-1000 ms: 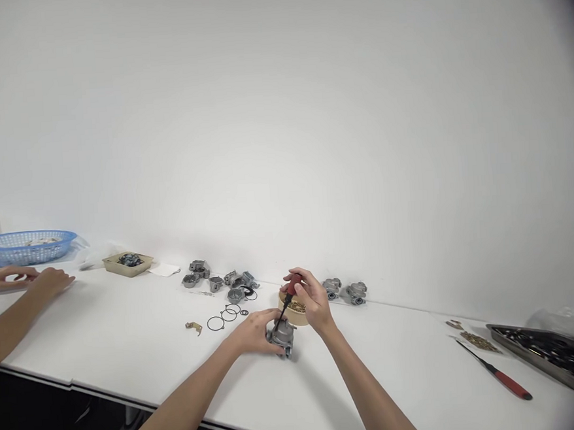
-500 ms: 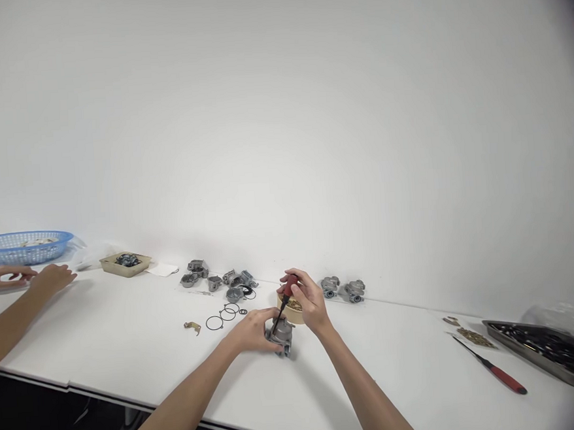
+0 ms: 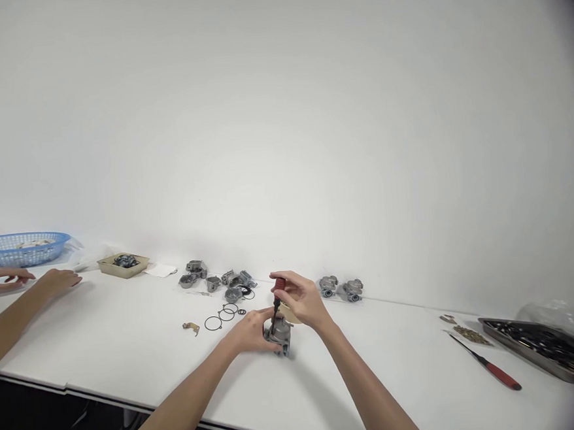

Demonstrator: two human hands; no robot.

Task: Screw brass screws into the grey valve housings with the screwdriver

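Observation:
My left hand (image 3: 253, 330) is closed round the side of a grey metal carburetor (image 3: 279, 335), which stands on the white table. In my right hand (image 3: 303, 300) is a screwdriver with a red handle (image 3: 280, 285). Its dark shaft points down, nearly upright, and the tip meets the carburetor beside my left fingers; the exact contact point is too small to make out. Behind my right hand a tan tub (image 3: 290, 315) shows only in part. To the left lie black rubber rings (image 3: 213, 323) and a small brass-coloured bracket (image 3: 191, 327).
Grey metal parts (image 3: 213, 284) and two carburetors (image 3: 353, 290) stand along the wall. At right lie another screwdriver (image 3: 499, 374), brass screws (image 3: 472, 335) and a metal tray (image 3: 532, 348). Another person's hands (image 3: 58, 281) are at left, near a blue basket (image 3: 21, 250) and a tan tray (image 3: 123, 266).
My right hand has shifted slightly left, and the screwdriver has swung from a slant to nearly upright. My left hand keeps its hold on the carburetor.

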